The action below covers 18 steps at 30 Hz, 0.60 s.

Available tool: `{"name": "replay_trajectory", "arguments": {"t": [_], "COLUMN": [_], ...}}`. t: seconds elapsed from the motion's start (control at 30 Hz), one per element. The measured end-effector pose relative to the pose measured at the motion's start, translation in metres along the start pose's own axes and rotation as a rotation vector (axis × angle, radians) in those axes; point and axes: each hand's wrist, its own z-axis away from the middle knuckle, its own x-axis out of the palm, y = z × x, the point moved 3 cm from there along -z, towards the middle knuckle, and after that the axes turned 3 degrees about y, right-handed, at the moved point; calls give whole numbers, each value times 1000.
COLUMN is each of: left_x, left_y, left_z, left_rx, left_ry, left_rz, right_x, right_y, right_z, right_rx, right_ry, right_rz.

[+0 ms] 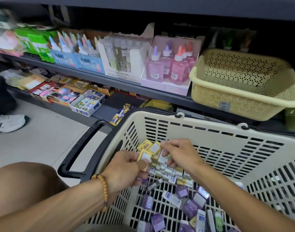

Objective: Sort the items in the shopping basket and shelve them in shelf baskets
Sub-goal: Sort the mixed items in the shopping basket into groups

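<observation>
Gathering small yellow boxes (145, 155) was the step in hand, as far as the head view let me judge. Your left hand (126, 166) gripped a few of them, thumb pressed on the white label of the front one. Your right hand (175, 156) hung just beside, fingers curled down onto a pale box in the pile; whether it had truly pinched that box or only touched it, I could not tell.

Location: all of it sat inside the shopping basket (210, 131), hands over the far left corner. Purple packets (190, 208) and white-and-blue boxes (171, 198) lay loose across the basket floor nearer to you. The cream shelf basket (244, 97) stood on the shelf above and to the right, well apart from the hands; nothing showed inside it.

Handling, judged not measured: the boxes looked like light, stiff card with flat faces, so several should stack flush in one grip. You would do best to pinch across the broad faces, labels aligned. A glossy wrap could let a stack slide apart, so squeeze evenly. Card corners may dent under a hard grip.
</observation>
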Motion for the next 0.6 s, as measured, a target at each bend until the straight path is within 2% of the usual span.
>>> {"name": "replay_trajectory", "arguments": {"t": [0.07, 0.13, 0.27, 0.37, 0.5, 0.6], "left_x": [6, 17, 37, 51, 75, 89], "left_y": [2, 4, -2, -21, -53, -74], "left_z": [-3, -5, -14, -30, -56, -69], "left_rx": [13, 34, 72, 193, 244, 330], "left_ry": [-78, -151, -231, -258, -227, -216], "left_rz": [-76, -144, -375, -834, -1310, -1444], "right_x": [4, 5, -22, -58, -83, -92], "right_y": [-4, -5, 1, 12, 31, 38], "right_z": [12, 21, 30, 44, 68, 76], "right_rx": [-24, -52, -17, -11, -16, -36], "right_ry": [-153, -221, -106, -11, -25, -21], "right_rz": [-73, -40, 70, 104, 128, 148]}}
